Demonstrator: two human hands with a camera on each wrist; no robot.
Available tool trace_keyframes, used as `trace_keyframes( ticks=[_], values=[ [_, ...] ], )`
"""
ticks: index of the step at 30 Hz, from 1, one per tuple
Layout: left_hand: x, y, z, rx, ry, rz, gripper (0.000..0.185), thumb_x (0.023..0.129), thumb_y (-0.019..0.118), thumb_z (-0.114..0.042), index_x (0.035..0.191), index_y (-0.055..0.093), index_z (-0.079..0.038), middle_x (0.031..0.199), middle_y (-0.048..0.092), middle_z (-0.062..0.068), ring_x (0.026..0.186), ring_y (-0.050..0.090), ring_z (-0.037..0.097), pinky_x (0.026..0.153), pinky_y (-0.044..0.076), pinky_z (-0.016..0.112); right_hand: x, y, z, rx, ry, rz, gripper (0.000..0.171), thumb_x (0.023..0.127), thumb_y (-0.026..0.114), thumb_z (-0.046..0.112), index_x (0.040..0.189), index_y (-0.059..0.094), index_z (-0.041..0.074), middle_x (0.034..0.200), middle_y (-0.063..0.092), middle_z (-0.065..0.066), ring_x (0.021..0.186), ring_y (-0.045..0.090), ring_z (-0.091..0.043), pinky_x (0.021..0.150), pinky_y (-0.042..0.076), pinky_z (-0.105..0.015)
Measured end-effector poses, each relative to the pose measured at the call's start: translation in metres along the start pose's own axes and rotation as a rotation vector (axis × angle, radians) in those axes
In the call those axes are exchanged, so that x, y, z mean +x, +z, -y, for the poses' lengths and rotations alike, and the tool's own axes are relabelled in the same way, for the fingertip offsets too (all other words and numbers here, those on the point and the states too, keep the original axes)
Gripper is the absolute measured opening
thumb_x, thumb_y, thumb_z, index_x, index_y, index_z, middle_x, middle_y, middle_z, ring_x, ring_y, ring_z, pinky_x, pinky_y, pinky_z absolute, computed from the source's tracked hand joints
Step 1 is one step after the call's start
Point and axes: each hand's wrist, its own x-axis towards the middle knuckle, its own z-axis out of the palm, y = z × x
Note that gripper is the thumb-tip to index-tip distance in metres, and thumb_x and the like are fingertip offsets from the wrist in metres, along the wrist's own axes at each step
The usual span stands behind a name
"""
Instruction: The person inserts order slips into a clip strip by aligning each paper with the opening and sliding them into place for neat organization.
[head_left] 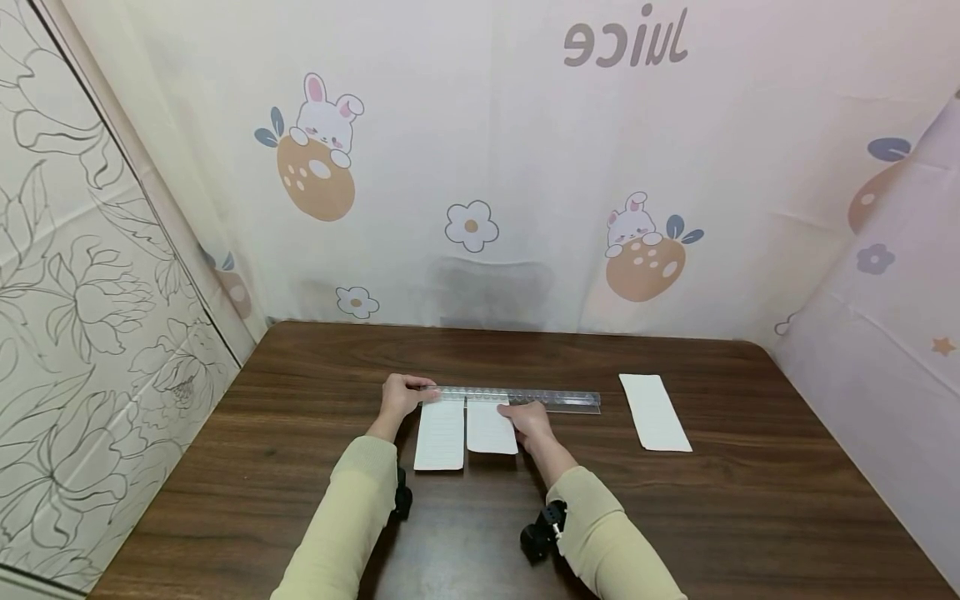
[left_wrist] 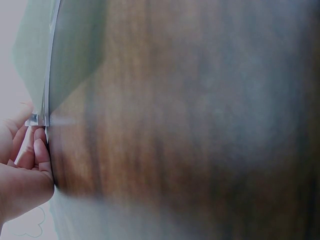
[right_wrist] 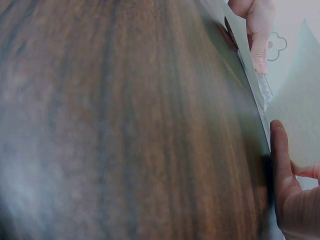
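A clear plastic ruler (head_left: 558, 402) lies crosswise over the top ends of two white lined paper slips. My left hand (head_left: 397, 398) pinches the ruler's left end, thumb on top, at the upper edge of the left paper slip (head_left: 439, 442). In the left wrist view, the left hand (left_wrist: 27, 150) has its fingers at the ruler's end. My right hand (head_left: 531, 423) pinches the right edge of the middle paper slip (head_left: 491, 435), just below the ruler. This slip shows a shadow beneath its lower edge and sits slightly right of the left one, with a narrow gap between.
A third white paper slip (head_left: 655, 413) lies slightly angled to the right on the dark wooden table (head_left: 300, 433). A printed curtain (head_left: 420, 142) hangs behind the table's far edge. Black wrist devices (head_left: 538, 533) are strapped near both sleeves.
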Motion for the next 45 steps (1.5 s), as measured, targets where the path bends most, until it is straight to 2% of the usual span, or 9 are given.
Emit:
trace_keyframes(
  ticks=[6,14,23,28,31,37,41,45],
  values=[
    [-0.001,-0.001,-0.002,0.0,-0.007,0.003,0.015,0.069,0.077,-0.013,0.08,0.072,-0.004,0.087,0.066,0.009,0.081,0.057,0.022,0.067,0.047,0.032,0.0,0.0,0.0,-0.008,0.005,-0.005,0.032,0.081,0.062,0.005,0.104,0.052,-0.015,0.089,0.059,-0.021,0.065,0.058,-0.018,0.058,0.049,-0.03],
    [-0.002,-0.001,-0.003,0.016,-0.006,0.002,0.015,0.069,0.076,-0.013,0.08,0.072,-0.004,0.087,0.066,0.008,0.083,0.057,0.023,0.067,0.047,0.032,-0.002,-0.001,0.002,-0.013,0.007,0.002,0.034,0.082,0.061,0.006,0.106,0.051,-0.015,0.095,0.058,-0.023,0.068,0.059,-0.018,0.059,0.049,-0.03],
    [-0.002,-0.001,-0.002,0.022,0.001,-0.001,0.016,0.069,0.076,-0.014,0.08,0.072,-0.004,0.088,0.066,0.008,0.084,0.057,0.023,0.068,0.047,0.032,-0.003,-0.001,0.003,0.007,0.001,0.023,0.034,0.083,0.06,0.006,0.107,0.05,-0.016,0.093,0.058,-0.023,0.065,0.058,-0.016,0.059,0.049,-0.029],
    [-0.001,0.0,0.0,0.024,0.01,0.002,0.016,0.069,0.077,-0.015,0.081,0.072,-0.004,0.09,0.066,0.009,0.085,0.057,0.023,0.07,0.047,0.034,-0.004,-0.002,0.003,0.013,0.004,0.035,0.033,0.083,0.059,0.007,0.105,0.05,-0.016,0.075,0.057,-0.012,0.058,0.054,-0.012,0.055,0.048,-0.027],
    [-0.001,0.0,0.0,0.021,0.014,0.002,0.016,0.069,0.077,-0.014,0.081,0.072,-0.004,0.09,0.066,0.009,0.085,0.057,0.023,0.071,0.047,0.034,-0.005,-0.005,0.004,0.005,0.012,0.052,0.032,0.084,0.06,0.01,0.104,0.051,-0.013,0.067,0.053,-0.005,0.054,0.052,-0.01,0.052,0.047,-0.025],
    [-0.001,0.0,0.001,0.01,0.017,0.003,0.016,0.068,0.077,-0.013,0.08,0.072,-0.004,0.088,0.066,0.009,0.083,0.058,0.023,0.069,0.048,0.034,-0.008,-0.013,0.005,-0.041,0.017,0.081,0.03,0.084,0.06,0.014,0.101,0.054,-0.01,0.07,0.054,-0.006,0.058,0.052,-0.012,0.053,0.048,-0.023],
    [-0.002,0.0,0.0,0.011,0.022,0.006,0.016,0.069,0.077,-0.013,0.08,0.072,-0.004,0.089,0.066,0.009,0.083,0.057,0.023,0.069,0.047,0.033,-0.01,-0.018,0.005,-0.042,0.005,0.112,0.027,0.085,0.058,0.013,0.097,0.056,-0.012,0.064,0.055,-0.005,0.054,0.052,-0.01,0.052,0.048,-0.022],
    [-0.003,-0.001,-0.001,0.011,0.02,0.004,0.016,0.069,0.077,-0.013,0.081,0.072,-0.003,0.089,0.066,0.009,0.083,0.057,0.023,0.069,0.047,0.033,-0.013,-0.025,0.007,-0.026,-0.019,0.159,0.031,0.087,0.055,0.011,0.103,0.054,-0.016,0.067,0.057,-0.009,0.056,0.056,-0.011,0.057,0.051,-0.025]
  ],
)
